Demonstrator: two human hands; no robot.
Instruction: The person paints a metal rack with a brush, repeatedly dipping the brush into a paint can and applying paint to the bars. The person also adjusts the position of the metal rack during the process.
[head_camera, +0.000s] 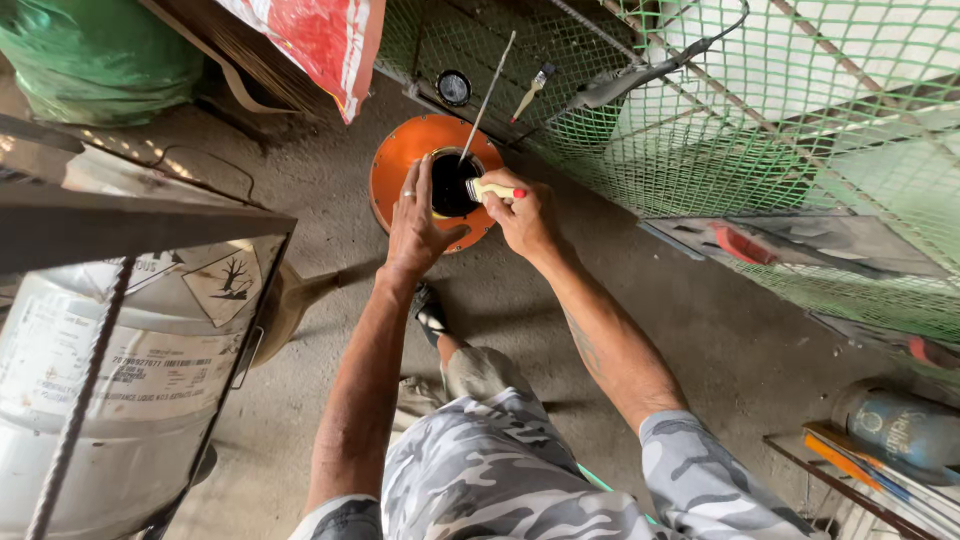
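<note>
Orange-lidded paint can (400, 160) sits on the concrete floor (330, 210) by the green mesh (700, 130), your left hand (418, 215) spread flat on its rim, your right hand (525, 215) clenched around a paintbrush (492, 190) at the dark opening, seemingly loading paint; next comes a careful lift.

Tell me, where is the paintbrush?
In the head view, the paintbrush is in the right hand, over the black can opening on the orange lid.
</note>
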